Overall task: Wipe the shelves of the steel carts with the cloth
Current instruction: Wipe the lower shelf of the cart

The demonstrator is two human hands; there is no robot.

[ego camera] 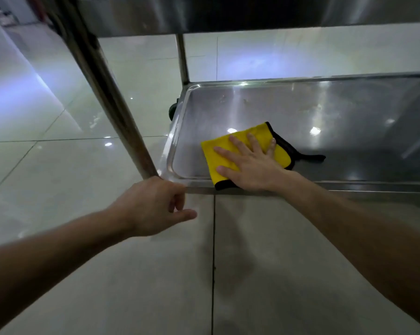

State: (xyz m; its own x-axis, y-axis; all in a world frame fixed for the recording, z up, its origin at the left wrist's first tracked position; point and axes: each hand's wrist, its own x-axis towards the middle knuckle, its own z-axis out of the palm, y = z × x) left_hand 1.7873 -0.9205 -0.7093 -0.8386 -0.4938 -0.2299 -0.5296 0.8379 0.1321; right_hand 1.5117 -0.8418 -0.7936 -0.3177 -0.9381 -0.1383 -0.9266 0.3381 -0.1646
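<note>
Head view: the wiping of the lower shelf (349,112) is under way, near its front-left corner. The right hand (250,165) lies flat, fingers spread, pressing the yellow cloth (216,155) on the steel. The next move probably calls for sweeping the cloth rightward across the unwiped steel. The left hand (153,204) curls its fingers at the foot of the post (107,93); I cannot tell whether it grips it.
</note>
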